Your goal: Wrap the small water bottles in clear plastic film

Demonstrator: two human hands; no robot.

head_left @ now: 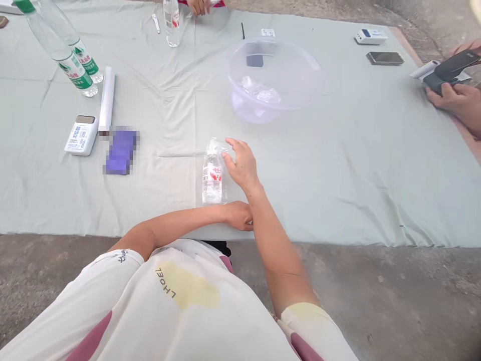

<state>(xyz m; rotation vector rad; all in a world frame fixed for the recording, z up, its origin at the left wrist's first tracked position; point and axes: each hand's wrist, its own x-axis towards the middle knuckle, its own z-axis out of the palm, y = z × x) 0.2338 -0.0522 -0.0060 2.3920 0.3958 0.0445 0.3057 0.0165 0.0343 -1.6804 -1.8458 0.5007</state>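
Observation:
A small water bottle (213,173) with a red-and-white label lies on the cloth in front of me, inside a clear plastic bag (213,144). My right hand (242,163) is just to the right of the bottle, thumb and fingers apart, with the fingertips at the edge of the bag; whether they touch it I cannot tell. Below the bottle, near the table's front edge, my left hand (239,215) rests beside my right forearm. That forearm partly hides its fingers.
Beyond the bottle stands a translucent basin (257,113) with crumpled clear plastic in it. To the left are two green-capped bottles (77,72), a white roll (107,95), a power bank (81,135) and a purple packet (121,152). Another person's hands (456,98) hold a dark device at right.

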